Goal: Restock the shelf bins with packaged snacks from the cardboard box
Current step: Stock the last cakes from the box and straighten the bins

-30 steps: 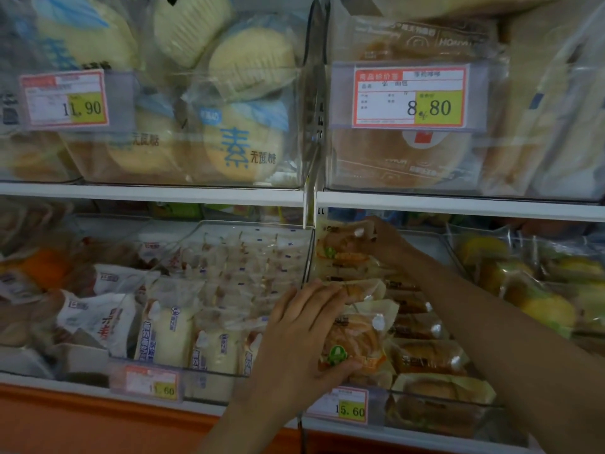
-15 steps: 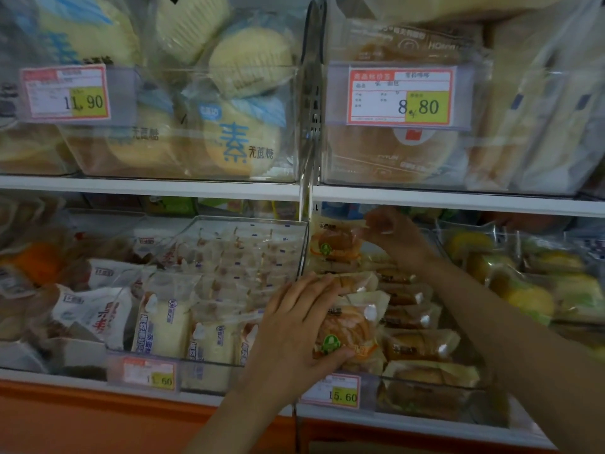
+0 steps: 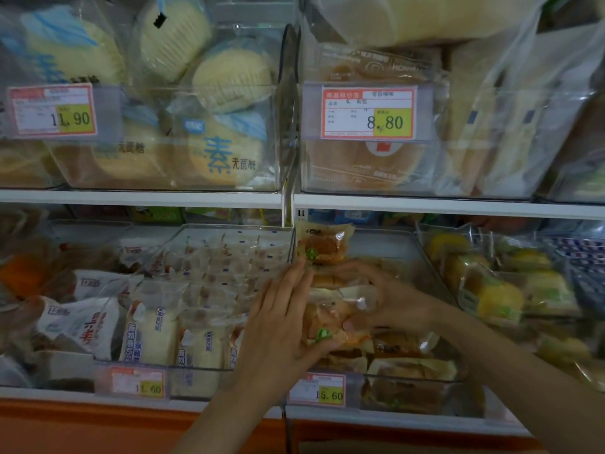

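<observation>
I have both hands on one bread packet (image 3: 330, 317), low in the middle bin (image 3: 412, 393) of the lower shelf. My right hand (image 3: 389, 299) curls over its top. My left hand (image 3: 281, 322) lies straight-fingered along its side, thumb hooked beneath.

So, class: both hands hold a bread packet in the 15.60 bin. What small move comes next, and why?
Probably settle the bread packet down and release: left hand and right hand hold it atop the front packets in the bin.
</observation>
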The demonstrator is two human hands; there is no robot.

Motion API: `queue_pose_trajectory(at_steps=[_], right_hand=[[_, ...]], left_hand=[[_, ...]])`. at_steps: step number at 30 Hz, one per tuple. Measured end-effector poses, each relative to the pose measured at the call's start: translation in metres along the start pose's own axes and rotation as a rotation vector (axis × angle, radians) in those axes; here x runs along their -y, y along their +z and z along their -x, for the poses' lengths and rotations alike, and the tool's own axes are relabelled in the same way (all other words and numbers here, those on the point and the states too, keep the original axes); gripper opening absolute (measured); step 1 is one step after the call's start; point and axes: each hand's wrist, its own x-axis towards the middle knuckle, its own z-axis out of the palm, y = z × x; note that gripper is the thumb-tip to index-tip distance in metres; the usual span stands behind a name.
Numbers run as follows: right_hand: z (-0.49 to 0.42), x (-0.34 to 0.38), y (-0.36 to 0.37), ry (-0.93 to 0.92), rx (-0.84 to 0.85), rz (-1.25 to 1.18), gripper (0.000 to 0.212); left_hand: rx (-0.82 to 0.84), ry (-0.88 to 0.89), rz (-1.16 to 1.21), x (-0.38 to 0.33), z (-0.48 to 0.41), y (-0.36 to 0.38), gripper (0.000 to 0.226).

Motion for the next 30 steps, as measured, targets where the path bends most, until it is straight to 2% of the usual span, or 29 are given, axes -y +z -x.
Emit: queue_pose_trajectory(at_steps=[4, 7, 11, 16, 19, 23, 24, 28, 30], right_hand=[[-0.015, 0.006, -0.027, -0.029, -0.137, -0.081, 0.072], [-0.038, 0.005, -0.036, 0.017, -0.197, -0.029, 0.071], [-0.063, -0.012, -0.026, 0.064, -0.183, 0.071, 0.091], [-0.067, -0.026, -0.005, 0.045, -0.355, -0.019, 0.116], [-0.064, -0.028, 0.022, 0.015, -0.434, -0.075, 0.103], [-0.074, -0.025, 0.041, -0.041, -0.557, -0.146, 0.057], [-0.076, -0.024, 0.044, -0.016, -0.581, -0.114, 0.051], [-0.08, -0.03, 0.044, 0.207, -0.559, 0.173, 0.06], [-0.075, -0.029, 0.038, 0.188, -0.613, 0.39, 0.065]], left_hand=[[-0.056, 0.026, 0.017, -0.001, -0.019, -0.007, 0.089], [-0.002, -0.018, 0.012, 0.007, -0.031, -0.005, 0.082], [0.138, -0.081, -0.102, 0.018, -0.038, 0.008, 0.077], [0.213, -0.117, -0.144, 0.023, -0.041, 0.017, 0.078], [0.199, -0.114, -0.133, 0.025, -0.039, 0.019, 0.079], [0.203, -0.124, -0.119, 0.025, -0.04, 0.02, 0.079], [0.212, -0.128, -0.117, 0.025, -0.04, 0.019, 0.079], [0.245, -0.142, -0.069, 0.024, -0.04, 0.015, 0.078], [0.246, -0.156, -0.047, 0.024, -0.039, 0.013, 0.077]])
